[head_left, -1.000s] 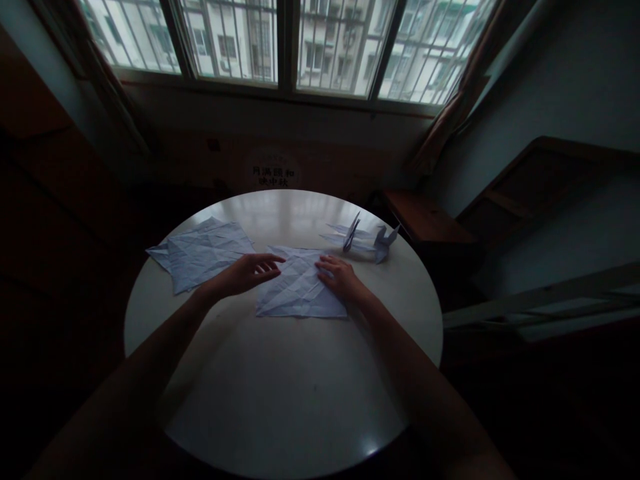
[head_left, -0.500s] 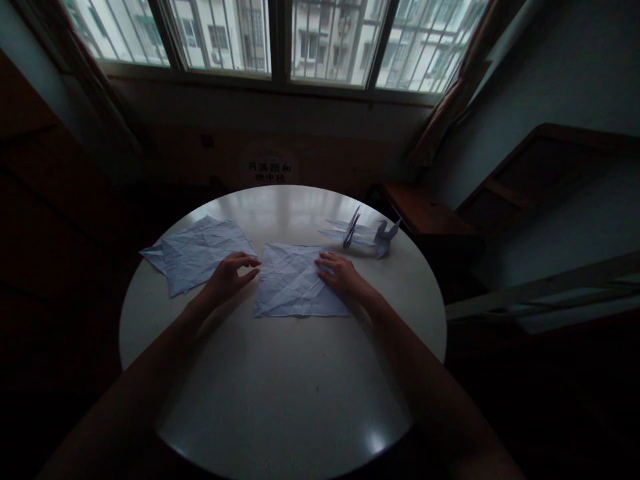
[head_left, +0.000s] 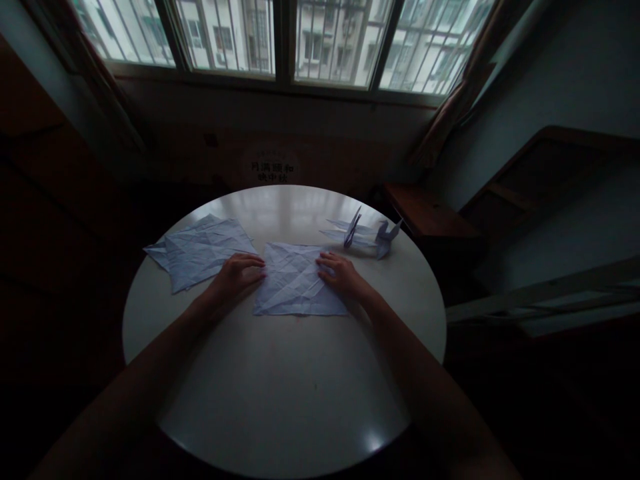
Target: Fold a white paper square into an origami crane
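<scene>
A creased sheet of paper (head_left: 295, 283) lies flat on the round white table (head_left: 285, 380), between my two hands. My left hand (head_left: 241, 275) is at its left edge, fingertips reaching the paper's border and fingers stretched out. On the right edge rests my right hand (head_left: 341, 275), its fingers spread over the paper and pressing lightly from above. Neither hand grips anything. Left of my left hand lies a stack of crumpled, creased paper sheets (head_left: 203, 247), partly overlapped by that hand's outline.
Folded paper cranes stand at the table's back right: one crane (head_left: 351, 230) with long wings and another crane (head_left: 385, 239) beside it. Beyond the table's right side is a brown wooden chair (head_left: 430, 210). A barred window (head_left: 327, 50) is behind.
My left hand has moved slightly right, its fingers now at the paper's left edge. My right hand stays on the right edge. The view has shifted a little.
</scene>
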Available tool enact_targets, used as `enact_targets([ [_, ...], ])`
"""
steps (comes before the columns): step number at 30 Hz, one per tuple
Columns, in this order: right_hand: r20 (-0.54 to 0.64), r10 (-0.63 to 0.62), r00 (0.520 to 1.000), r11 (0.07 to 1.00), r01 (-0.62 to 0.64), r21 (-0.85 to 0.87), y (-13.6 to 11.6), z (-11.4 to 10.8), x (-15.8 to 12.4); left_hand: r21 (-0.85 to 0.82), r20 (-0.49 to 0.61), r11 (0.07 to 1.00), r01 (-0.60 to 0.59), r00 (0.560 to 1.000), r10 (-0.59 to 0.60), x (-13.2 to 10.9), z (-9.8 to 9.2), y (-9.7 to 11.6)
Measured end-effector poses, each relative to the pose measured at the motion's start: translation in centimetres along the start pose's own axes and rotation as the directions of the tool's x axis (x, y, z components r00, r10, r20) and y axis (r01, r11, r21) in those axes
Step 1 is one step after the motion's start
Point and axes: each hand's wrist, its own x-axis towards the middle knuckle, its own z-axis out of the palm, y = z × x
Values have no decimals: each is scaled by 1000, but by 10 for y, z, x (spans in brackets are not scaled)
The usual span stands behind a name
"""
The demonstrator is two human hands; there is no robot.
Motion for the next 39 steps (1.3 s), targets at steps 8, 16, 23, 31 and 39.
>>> enact_targets([
  [8, -152, 144, 978, 987, -153, -52, 2, -13, 0, 53, 57, 998, -17, 998, 14, -3, 0, -1],
  [16, 4, 151, 989, 984, -150, -95, -2, -21, -5, 89, 34, 995, -42, 999, 39, -2, 1, -4],
  [23, 57, 182, 982, 980, -177, -92, -5, -19, -4, 115, 55, 993, -35, 998, 29, -2, -2, 1],
  [31, 60, 256, 965, 964, -250, -95, -10, -24, -5, 168, 87, 985, 47, 994, -62, -3, -6, 9],
  [39, 28, 220, 975, 973, -218, -76, -5, -20, -5, 153, 65, 987, 41, 997, -51, -4, -5, 10],
])
